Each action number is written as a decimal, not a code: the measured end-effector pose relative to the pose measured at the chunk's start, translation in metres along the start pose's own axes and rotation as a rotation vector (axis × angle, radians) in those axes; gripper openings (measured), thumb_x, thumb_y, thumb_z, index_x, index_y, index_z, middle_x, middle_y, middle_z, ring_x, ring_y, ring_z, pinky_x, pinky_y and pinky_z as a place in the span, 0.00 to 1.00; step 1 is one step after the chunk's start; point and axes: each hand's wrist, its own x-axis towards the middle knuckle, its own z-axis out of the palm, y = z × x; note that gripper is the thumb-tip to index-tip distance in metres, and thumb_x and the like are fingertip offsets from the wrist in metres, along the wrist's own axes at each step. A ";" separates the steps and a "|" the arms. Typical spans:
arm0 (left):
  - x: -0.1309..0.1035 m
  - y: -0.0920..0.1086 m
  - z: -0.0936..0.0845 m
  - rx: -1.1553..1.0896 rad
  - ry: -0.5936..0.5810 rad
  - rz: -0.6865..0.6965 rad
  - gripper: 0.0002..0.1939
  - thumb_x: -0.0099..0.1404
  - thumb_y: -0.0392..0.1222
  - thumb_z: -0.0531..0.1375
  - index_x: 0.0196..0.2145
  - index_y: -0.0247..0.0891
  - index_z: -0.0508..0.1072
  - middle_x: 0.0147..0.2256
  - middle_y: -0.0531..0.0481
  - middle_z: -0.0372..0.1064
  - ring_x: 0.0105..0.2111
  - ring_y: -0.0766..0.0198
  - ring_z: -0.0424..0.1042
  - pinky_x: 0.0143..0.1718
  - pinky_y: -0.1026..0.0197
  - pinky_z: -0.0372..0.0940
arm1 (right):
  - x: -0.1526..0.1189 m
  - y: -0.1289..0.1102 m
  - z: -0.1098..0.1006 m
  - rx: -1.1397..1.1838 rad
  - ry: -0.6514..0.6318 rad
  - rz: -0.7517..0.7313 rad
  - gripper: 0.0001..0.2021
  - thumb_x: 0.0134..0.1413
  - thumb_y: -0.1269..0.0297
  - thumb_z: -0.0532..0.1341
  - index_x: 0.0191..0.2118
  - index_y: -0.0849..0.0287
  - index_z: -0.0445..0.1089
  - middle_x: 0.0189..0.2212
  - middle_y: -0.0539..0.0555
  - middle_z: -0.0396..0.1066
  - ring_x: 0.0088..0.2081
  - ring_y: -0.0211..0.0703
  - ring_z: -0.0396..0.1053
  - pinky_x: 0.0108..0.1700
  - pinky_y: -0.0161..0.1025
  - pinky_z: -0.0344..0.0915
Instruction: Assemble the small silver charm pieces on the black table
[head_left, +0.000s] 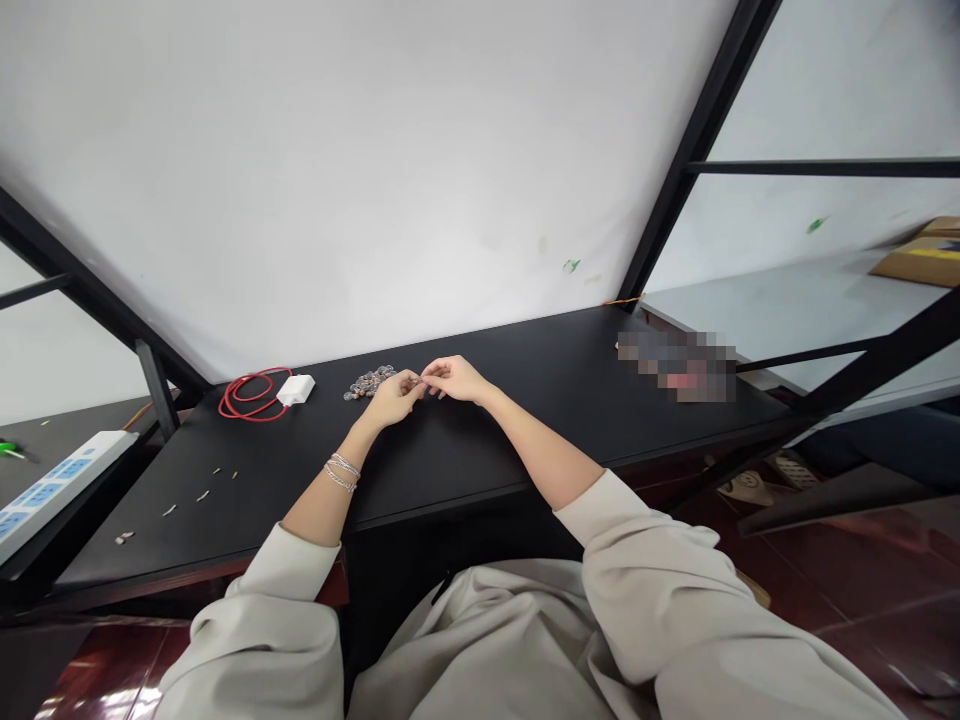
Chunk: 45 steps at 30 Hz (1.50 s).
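My left hand [392, 399] and my right hand [459, 380] meet above the middle of the black table [570, 400]. Thumbs and fingers of both hands are pinched together, fingertip to fingertip. Whatever lies between them is too small and too covered to name. Just left of my left hand is a small heap of clear and brownish round pieces that look like beads [366, 382], partly hidden by that hand. A silvery bracelet [342, 471] circles my left wrist.
A white charger [295, 389] with a coiled red cable [238, 396] lies at the left back. Several tiny scraps [202, 496] dot the left front. Farther left is a white power strip [64, 485]. A blurred-out item [679, 366] sits at the right end, near black frame posts [694, 140].
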 end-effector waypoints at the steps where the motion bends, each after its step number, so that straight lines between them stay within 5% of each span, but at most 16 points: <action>1: 0.000 0.000 0.000 0.022 0.008 -0.001 0.18 0.63 0.57 0.63 0.34 0.38 0.70 0.25 0.52 0.71 0.20 0.68 0.65 0.24 0.63 0.61 | 0.000 0.001 0.000 0.004 -0.008 0.002 0.03 0.56 0.75 0.68 0.33 0.63 0.76 0.27 0.53 0.78 0.26 0.36 0.74 0.25 0.30 0.70; 9: -0.002 0.003 -0.001 0.210 0.083 0.042 0.13 0.63 0.50 0.66 0.33 0.37 0.77 0.24 0.52 0.71 0.24 0.66 0.67 0.29 0.63 0.61 | 0.000 0.004 -0.001 0.021 -0.047 -0.012 0.03 0.54 0.73 0.70 0.32 0.64 0.76 0.24 0.53 0.76 0.27 0.37 0.74 0.26 0.31 0.72; 17: -0.002 0.005 0.000 0.137 0.067 0.015 0.15 0.59 0.50 0.70 0.32 0.36 0.76 0.23 0.54 0.70 0.22 0.67 0.66 0.27 0.63 0.60 | -0.003 -0.001 0.001 0.056 -0.036 0.034 0.07 0.50 0.74 0.74 0.30 0.64 0.75 0.25 0.53 0.77 0.27 0.38 0.75 0.28 0.32 0.74; 23: -0.001 0.003 -0.003 0.033 0.076 -0.077 0.17 0.56 0.40 0.72 0.41 0.37 0.72 0.29 0.52 0.76 0.19 0.68 0.69 0.23 0.64 0.63 | -0.002 0.000 0.000 -0.026 0.035 0.076 0.07 0.53 0.75 0.72 0.29 0.64 0.74 0.24 0.54 0.77 0.24 0.37 0.73 0.28 0.32 0.73; 29: 0.002 -0.004 -0.010 -0.061 0.142 -0.125 0.14 0.59 0.40 0.70 0.34 0.38 0.67 0.27 0.51 0.74 0.20 0.66 0.71 0.18 0.66 0.62 | 0.000 0.006 0.001 -0.122 0.027 0.050 0.07 0.49 0.73 0.73 0.29 0.62 0.74 0.24 0.53 0.76 0.25 0.38 0.73 0.29 0.33 0.72; 33: 0.003 -0.007 -0.033 0.033 0.267 -0.125 0.08 0.60 0.40 0.68 0.34 0.37 0.73 0.29 0.48 0.75 0.25 0.64 0.73 0.24 0.63 0.66 | 0.001 0.008 0.001 -0.166 0.009 0.038 0.07 0.50 0.72 0.72 0.29 0.61 0.74 0.24 0.53 0.77 0.25 0.38 0.73 0.30 0.34 0.72; 37: -0.003 -0.018 -0.074 0.326 0.475 -0.118 0.08 0.59 0.42 0.69 0.34 0.37 0.80 0.34 0.44 0.78 0.33 0.59 0.75 0.39 0.57 0.70 | 0.000 0.008 0.000 -0.189 0.000 0.038 0.07 0.51 0.71 0.72 0.29 0.61 0.74 0.25 0.54 0.77 0.25 0.38 0.74 0.32 0.34 0.72; 45: -0.035 -0.053 -0.156 0.609 0.641 -0.301 0.15 0.63 0.41 0.63 0.46 0.34 0.80 0.43 0.40 0.79 0.43 0.53 0.77 0.52 0.56 0.67 | -0.003 0.004 0.000 -0.206 -0.009 0.031 0.07 0.50 0.70 0.72 0.29 0.61 0.74 0.25 0.54 0.78 0.26 0.38 0.74 0.33 0.34 0.72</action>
